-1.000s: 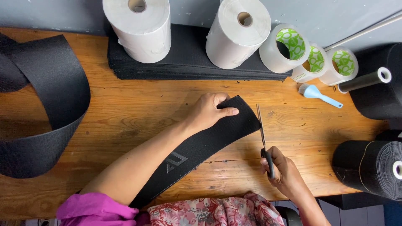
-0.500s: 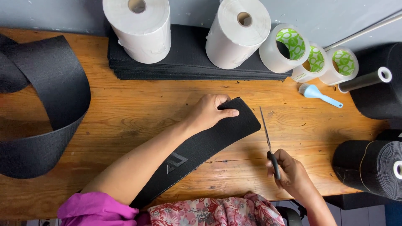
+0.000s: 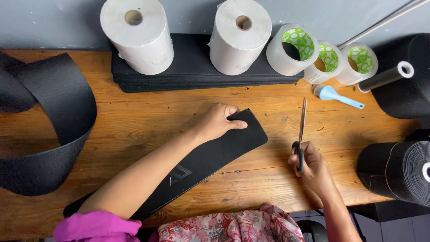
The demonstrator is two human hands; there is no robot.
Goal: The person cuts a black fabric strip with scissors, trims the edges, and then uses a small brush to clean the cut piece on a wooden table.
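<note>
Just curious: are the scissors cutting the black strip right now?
No, the scissors in the right hand are clear of the black strip.

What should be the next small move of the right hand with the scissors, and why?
Probably bring the scissors left to the black strip. The right hand holds them apart from its rounded end, blades shut and pointing away, while the left hand presses the strip flat.

Pretty even, soft daylight here, nothing harsh. The wooden table [image 3: 134, 121] is bright and warm, with only a faint shadow tucked under the left hand [image 3: 219, 122] and just below its fingers. The black strip [image 3: 210, 157] eats light, so its texture is barely visible. Slight sheen on the scissors [image 3: 302, 130] above the right hand's [image 3: 313, 168] fingers. Focus is sharp all over; the edges bend a bit.
</note>
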